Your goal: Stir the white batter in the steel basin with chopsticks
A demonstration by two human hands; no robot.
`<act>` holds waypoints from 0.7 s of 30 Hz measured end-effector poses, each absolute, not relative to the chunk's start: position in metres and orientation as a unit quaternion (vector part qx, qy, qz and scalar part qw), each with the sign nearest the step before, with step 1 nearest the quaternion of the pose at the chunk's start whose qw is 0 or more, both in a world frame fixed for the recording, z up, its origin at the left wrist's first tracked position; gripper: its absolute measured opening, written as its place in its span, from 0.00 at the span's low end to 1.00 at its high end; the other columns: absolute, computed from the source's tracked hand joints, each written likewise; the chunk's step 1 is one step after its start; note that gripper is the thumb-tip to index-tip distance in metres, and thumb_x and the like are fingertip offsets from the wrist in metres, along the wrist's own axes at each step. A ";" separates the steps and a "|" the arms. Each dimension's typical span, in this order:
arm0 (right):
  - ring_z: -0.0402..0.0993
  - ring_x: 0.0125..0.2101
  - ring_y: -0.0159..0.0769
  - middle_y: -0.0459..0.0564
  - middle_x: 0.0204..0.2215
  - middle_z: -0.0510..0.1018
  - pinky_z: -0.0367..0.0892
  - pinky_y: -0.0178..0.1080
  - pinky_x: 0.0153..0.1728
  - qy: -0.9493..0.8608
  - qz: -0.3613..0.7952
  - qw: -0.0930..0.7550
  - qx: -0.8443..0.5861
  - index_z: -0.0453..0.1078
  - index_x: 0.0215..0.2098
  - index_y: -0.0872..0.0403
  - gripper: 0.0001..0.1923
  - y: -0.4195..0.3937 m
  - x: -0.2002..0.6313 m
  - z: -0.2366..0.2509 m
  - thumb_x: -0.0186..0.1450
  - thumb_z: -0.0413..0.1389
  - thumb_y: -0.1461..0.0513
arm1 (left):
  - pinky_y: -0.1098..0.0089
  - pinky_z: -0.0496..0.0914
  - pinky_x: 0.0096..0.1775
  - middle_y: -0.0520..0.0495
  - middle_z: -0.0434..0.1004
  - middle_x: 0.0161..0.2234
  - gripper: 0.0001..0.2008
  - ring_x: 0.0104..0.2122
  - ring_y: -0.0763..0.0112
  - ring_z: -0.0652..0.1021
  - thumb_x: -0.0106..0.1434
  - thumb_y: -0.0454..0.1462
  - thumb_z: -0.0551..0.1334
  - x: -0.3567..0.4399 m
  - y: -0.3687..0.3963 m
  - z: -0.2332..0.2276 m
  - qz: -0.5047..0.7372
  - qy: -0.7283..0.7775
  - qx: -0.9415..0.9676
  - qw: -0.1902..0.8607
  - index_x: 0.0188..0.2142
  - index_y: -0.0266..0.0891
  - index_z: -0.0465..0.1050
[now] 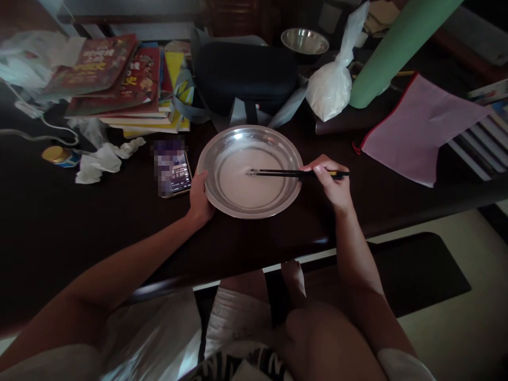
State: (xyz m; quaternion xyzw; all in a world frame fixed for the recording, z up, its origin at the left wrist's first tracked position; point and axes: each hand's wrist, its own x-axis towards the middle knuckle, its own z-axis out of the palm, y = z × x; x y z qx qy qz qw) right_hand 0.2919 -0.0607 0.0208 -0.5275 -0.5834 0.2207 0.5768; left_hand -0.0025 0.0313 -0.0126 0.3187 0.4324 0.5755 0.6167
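Your left hand (pixel 200 198) rested against the near-left rim of the metal pan (pixel 214 182), fingers curled onto its edge, so that grip was clamped on the pan. The pan sat flat on the dark worktop (pixel 79 227), right in front of you, and a thin layer of pale liquid (pixel 254 182) covered its bottom.

Your right hand (pixel 331 182) held a pair of dark chopsticks (pixel 278 172), grip closed around them near their far end. They lay almost level across the pan's right rim, with the tips down in the liquid close to the middle of the pan.

Just left of the pan lay a phone (pixel 173 168), screen lit, close beside your left hand but not touching it. Farther left were crumpled tissues (pixel 103 161) and a small jar with a gold lid (pixel 57 155). A stack of books (pixel 127 84) sat at the back left, and a dark case (pixel 246 74) stood directly behind the pan. A tied white plastic bag (pixel 331 87) stood behind the pan to the right (what it held could not be told), next to a green roll (pixel 400 47). A steel bowl (pixel 304 41) sat farther back, and a pink pouch (pixel 420 127) lay on the right, well apart from your right hand.
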 end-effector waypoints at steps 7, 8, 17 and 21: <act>0.83 0.34 0.39 0.45 0.30 0.86 0.79 0.45 0.40 -0.601 0.234 0.561 -0.520 0.85 0.32 0.44 0.18 -0.062 0.292 0.022 0.70 0.62 0.44 | 0.64 0.80 0.52 0.50 0.84 0.32 0.06 0.44 0.62 0.84 0.66 0.35 0.62 0.000 0.030 -0.007 0.580 0.452 0.288 0.614 0.31 0.45 0.72; 0.83 0.35 0.39 0.45 0.30 0.86 0.79 0.45 0.41 -0.605 0.228 0.558 -0.520 0.85 0.32 0.44 0.18 -0.061 0.292 0.023 0.70 0.62 0.44 | 0.65 0.80 0.51 0.50 0.83 0.31 0.06 0.43 0.62 0.83 0.66 0.35 0.61 0.000 0.030 -0.007 0.580 0.457 0.282 0.612 0.31 0.45 0.72; 0.84 0.35 0.39 0.45 0.31 0.87 0.80 0.45 0.41 -0.599 0.237 0.569 -0.512 0.85 0.34 0.44 0.17 -0.061 0.293 0.021 0.71 0.62 0.46 | 0.63 0.80 0.52 0.49 0.81 0.30 0.09 0.46 0.58 0.84 0.63 0.41 0.67 -0.006 0.033 -0.017 0.570 0.451 0.307 0.615 0.28 0.46 0.70; 0.84 0.34 0.39 0.45 0.30 0.86 0.80 0.45 0.41 -0.569 0.207 0.591 -0.533 0.83 0.32 0.45 0.20 -0.061 0.294 0.020 0.71 0.61 0.43 | 0.62 0.80 0.52 0.47 0.84 0.34 0.10 0.47 0.57 0.83 0.60 0.42 0.68 -0.005 0.033 -0.018 0.580 0.440 0.299 0.617 0.27 0.45 0.70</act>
